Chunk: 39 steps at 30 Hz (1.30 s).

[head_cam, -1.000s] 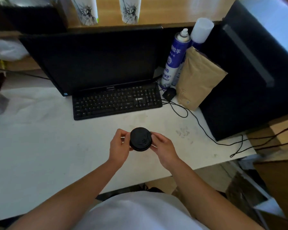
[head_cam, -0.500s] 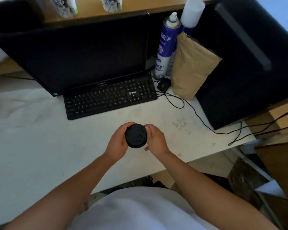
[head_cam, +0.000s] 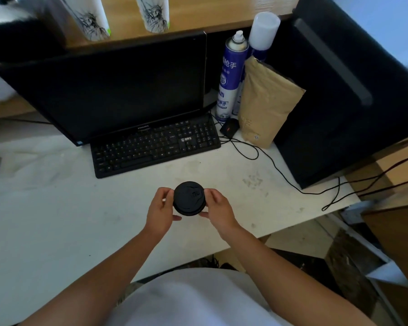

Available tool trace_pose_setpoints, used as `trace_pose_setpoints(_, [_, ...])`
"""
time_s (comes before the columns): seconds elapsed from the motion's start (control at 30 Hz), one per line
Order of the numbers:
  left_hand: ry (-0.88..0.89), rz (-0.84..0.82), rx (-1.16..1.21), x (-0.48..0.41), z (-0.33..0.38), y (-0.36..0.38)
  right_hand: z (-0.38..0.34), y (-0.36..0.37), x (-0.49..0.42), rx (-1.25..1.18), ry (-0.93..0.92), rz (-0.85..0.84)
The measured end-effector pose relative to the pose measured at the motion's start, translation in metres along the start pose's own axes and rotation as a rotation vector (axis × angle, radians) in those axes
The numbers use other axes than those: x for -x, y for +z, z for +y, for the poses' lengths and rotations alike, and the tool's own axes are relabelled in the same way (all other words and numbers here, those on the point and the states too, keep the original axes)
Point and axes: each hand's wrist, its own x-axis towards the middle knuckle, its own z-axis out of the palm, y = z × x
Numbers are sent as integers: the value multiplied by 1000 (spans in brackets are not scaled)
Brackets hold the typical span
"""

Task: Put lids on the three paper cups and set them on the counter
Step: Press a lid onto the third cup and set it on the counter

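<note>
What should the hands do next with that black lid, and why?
Probably press down the rim of the black lid all round. The left hand and the right hand both pinch its edges above the white desk; any cup beneath is hidden. Two printed paper cups stand on the wooden counter already.

We look down on a scuffed white desk, dark monitor behind black keyboard, black tower at our right

Black lid face up over white desk, two printed cups on counter
</note>
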Motion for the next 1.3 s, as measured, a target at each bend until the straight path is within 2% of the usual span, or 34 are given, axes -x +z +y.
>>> trace_pose_setpoints(0.1, [141, -69, -172, 1, 0, -4, -2, 1, 2, 332, -199, 36])
trace_pose_setpoints(0.17, [135, -87, -164, 1, 3, -4, -10, 2, 3, 361, -167, 3])
trace_pose_setpoints(0.23, [34, -52, -33, 1, 8, -3, -16, -1, 5, 154, 33, -122])
trace_pose_setpoints(0.3, [-123, -16, 152, 0, 15, -3, -20, -8, 9, 22, 113, -296])
trace_pose_setpoints(0.4, [-353, -31, 395, 1, 28, -9, -24, -18, 15, 160, -38, -436])
trace_pose_setpoints(0.47, [-500, -120, 501, 3, 34, -15, -26, -18, 16, 287, -108, -446])
trace_pose_setpoints(0.53, [-571, -214, 509, 2, 33, -20, -31, -15, 15, 332, -90, -414])
trace_pose_setpoints(0.63, [-468, -143, 243, -3, 10, -24, -43, -14, 13, 461, -88, -391])
trace_pose_setpoints(0.7, [-343, -28, -192, -4, -18, -34, -58, -18, 11, 574, -127, -376])
trace_pose_setpoints(0.77, [-273, -11, -626, 0, -47, -47, -75, -23, 8, 722, -190, -363])
trace_pose_setpoints(0.83, [-313, -69, -838, 8, -70, -59, -91, -26, 4, 889, -254, -349])
trace_pose_setpoints(0.93, [-437, -158, -974, 21, -92, -68, -112, -27, 0, 1257, -384, -335])
trace_pose_setpoints(1.0, [-441, -174, -1005, 24, -103, -68, -128, -26, 1, 1566, -504, -288])
trace_pose_setpoints(1.07, [-437, -174, -1006, 25, -106, -68, -146, -21, 5, 1848, -545, -226])
trace_pose_setpoints(1.17, [-446, -181, -1017, 25, -106, -67, -164, -8, 12, 2172, -403, -146])
trace_pose_setpoints(1.3, [-455, -192, -1022, 23, -105, -67, -158, 17, 11, 2465, -285, -116])
